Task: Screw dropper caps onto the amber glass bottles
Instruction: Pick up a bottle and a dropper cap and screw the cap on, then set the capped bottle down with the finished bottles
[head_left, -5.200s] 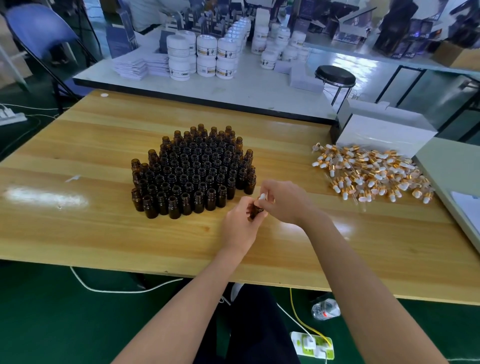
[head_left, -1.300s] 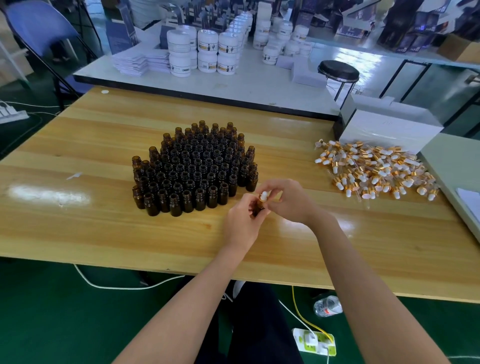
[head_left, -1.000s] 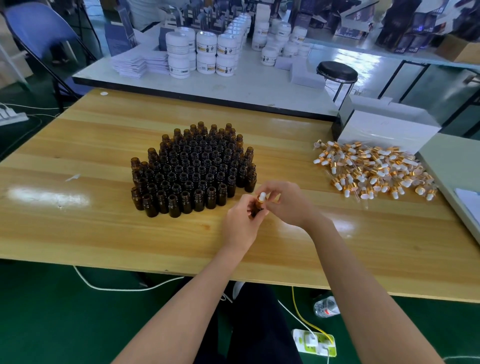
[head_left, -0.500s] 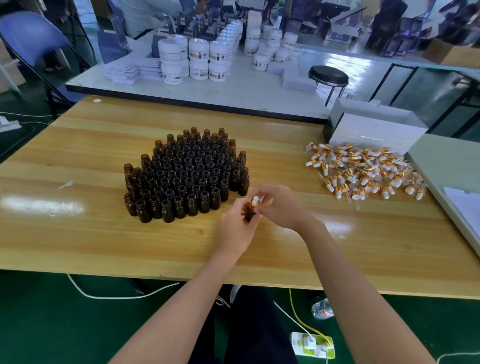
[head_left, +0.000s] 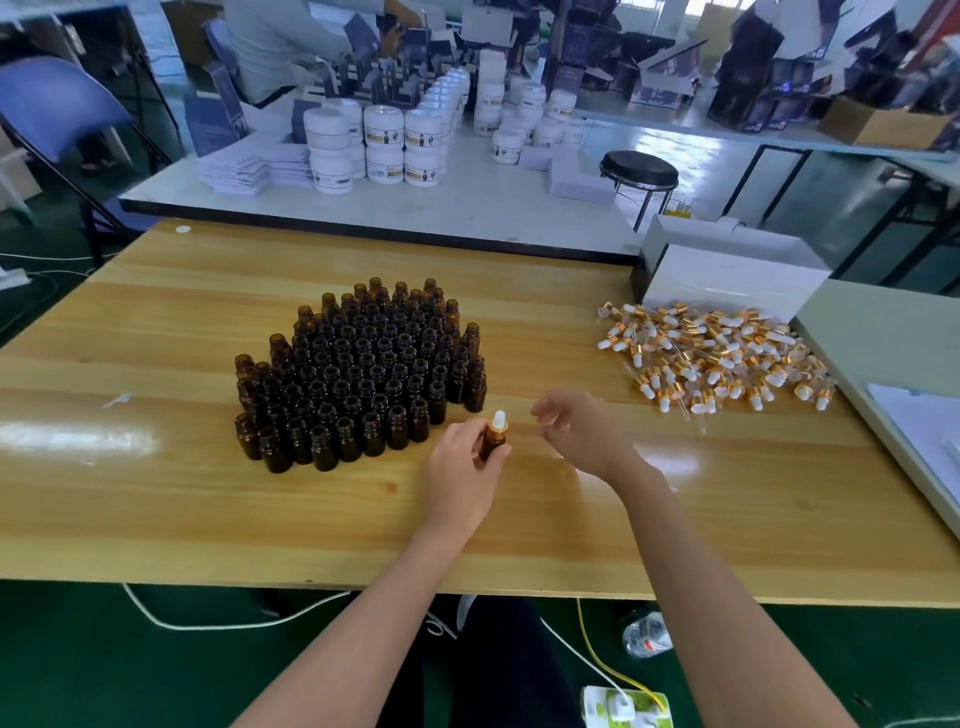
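One amber bottle (head_left: 493, 442) now wears its dropper cap (head_left: 500, 420), white bulb up over a gold collar. It stands upright in the left hand (head_left: 460, 470), whose fingers and thumb wrap the glass body low over the tabletop (head_left: 519, 525); I cannot tell whether its base touches the wood. Half a second ago the right hand (head_left: 576, 431) was pinching that cap. It has since let go and sits just to the right of the bottle, apart from it, fingers loosely curled and holding nothing. That release suggests the thread is seated and this bottle is done, though how tight the cap is cannot be read here.

The capped bottle is just beside the near right corner of the cluster of open bottles (head_left: 358, 374), none of which shows a cap. No other finished bottle is in view, so the job looks barely begun. The pile of loose dropper caps (head_left: 717, 358) lies well apart to the right, in front of a white box (head_left: 727, 275). The likely next move is for the left hand to set the finished bottle down away from the open ones while the free right hand reaches to the pile for another cap.
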